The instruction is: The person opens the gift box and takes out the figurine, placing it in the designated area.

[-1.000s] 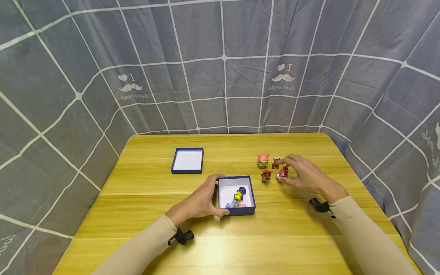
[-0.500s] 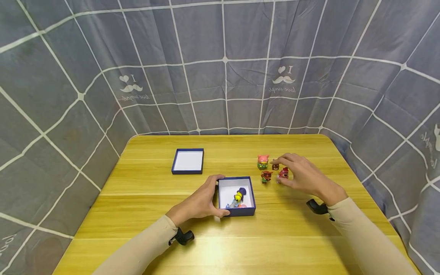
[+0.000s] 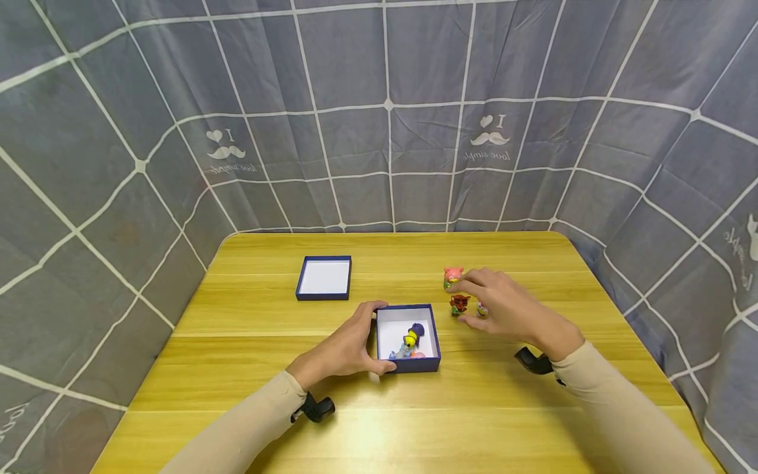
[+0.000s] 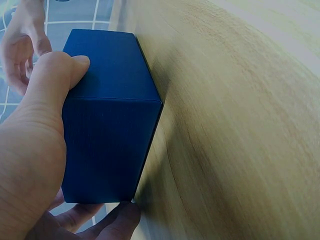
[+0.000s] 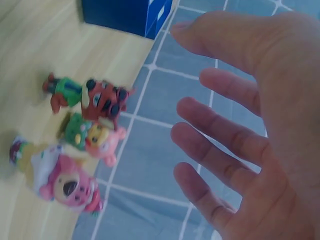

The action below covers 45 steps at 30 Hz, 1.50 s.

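- Just ahead of the right hand [image 3: 509, 306], its fingers parted and gripping nothing, the red-brown figure [image 3: 458, 304] stands on the table [image 3: 249, 349].
- Close behind, the pink-eared figure [image 3: 453, 273] could topple from a careless pinch.
- Leftward, the left hand [image 3: 349, 342] clamps the blue box [image 3: 417, 366]; slack hold might let it slide.

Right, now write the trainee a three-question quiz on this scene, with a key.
1. Which hand grips the blue box?
2. True or false: the right hand holds nothing.
3. Seen from the head camera, where does the shallow tray lie? A) Farther off than the blue box, to its left. B) Nearer, to its right. C) Inside it.

Key:
1. The left hand.
2. True.
3. A.
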### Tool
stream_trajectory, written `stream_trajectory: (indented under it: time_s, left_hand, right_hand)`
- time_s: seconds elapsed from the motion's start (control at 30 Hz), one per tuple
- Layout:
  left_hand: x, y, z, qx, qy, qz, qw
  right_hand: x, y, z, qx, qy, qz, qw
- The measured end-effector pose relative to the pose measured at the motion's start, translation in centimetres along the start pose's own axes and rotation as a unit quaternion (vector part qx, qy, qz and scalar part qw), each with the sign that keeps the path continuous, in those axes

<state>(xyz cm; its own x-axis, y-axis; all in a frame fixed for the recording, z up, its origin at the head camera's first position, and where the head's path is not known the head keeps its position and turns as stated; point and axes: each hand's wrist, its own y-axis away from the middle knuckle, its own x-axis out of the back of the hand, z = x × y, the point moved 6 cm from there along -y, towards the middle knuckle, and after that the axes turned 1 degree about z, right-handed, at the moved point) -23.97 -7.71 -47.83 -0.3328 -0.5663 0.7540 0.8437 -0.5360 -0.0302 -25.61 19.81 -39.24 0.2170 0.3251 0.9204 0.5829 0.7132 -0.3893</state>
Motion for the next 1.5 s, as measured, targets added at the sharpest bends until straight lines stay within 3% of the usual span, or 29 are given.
stream_trajectory:
  time_s: [0.37,0.63,0.97,1.5]
  left_hand:
    - [0.1,0.0,-0.2,-0.007,0.008,0.001,0.9999]
    - [0.2,-0.1,-0.2,-0.007,-0.001,-0.001,1.0]
    - [0.1,-0.1,-0.1,-0.015,0.007,-0.007,0.9998]
    - [0.0,0.0,0.1,-0.021,0.011,-0.004,0.9997]
  right_hand:
    - [-1.7,-1.8,-2.5,0.013,-0.004,-0.058,0.9982]
    - [-3.1,-3.1,-3.8,0.004,-0.038,-0.129,0.9909]
    - [-4.7,-4.5,-5.0,0.026,-0.051,-0.178,0.9823]
    - [-7.5,-6.0,-6.0,0.015,-0.1,-0.273,0.9566]
